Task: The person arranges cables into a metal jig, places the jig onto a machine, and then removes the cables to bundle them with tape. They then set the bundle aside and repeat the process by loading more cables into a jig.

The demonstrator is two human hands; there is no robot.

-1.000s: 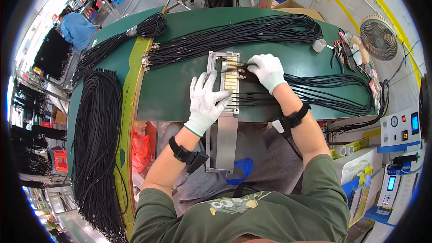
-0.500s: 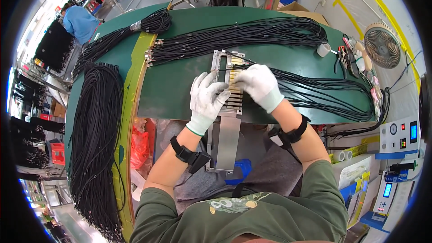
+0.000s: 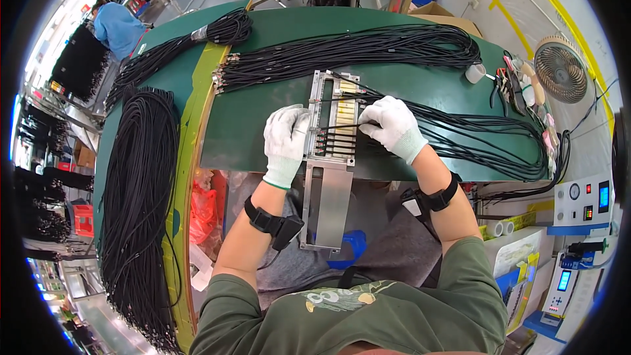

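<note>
A silver metal fixture (image 3: pixel 315 118) with a yellowish slotted strip (image 3: pixel 345 114) stands on the green table. Several black cables (image 3: pixel 338 145) lie side by side across its near slots, and a couple more cross the far end. One black cable (image 3: pixel 342 126) is stretched over the strip between my gloved hands. My left hand (image 3: pixel 285 137), at the fixture's left edge, has its fingers closed around that cable's end, which they mostly hide. Just off the right edge, my right hand (image 3: pixel 393 125) pinches the same cable. The cables' loose lengths (image 3: pixel 473 135) loop away to the right.
Bundles of black cables lie along the back (image 3: pixel 348 56), at the far left (image 3: pixel 223 29) and down the left side (image 3: pixel 141 190). Pliers (image 3: pixel 497 89), a white cup (image 3: pixel 475 73) and a fan (image 3: pixel 560 69) stand at the right. A co-worker in blue (image 3: pixel 117 29) is far left.
My hands have drawn apart, the left one moving left and the right one slightly right. The middle of the strip and the cable stretched across it now show.
</note>
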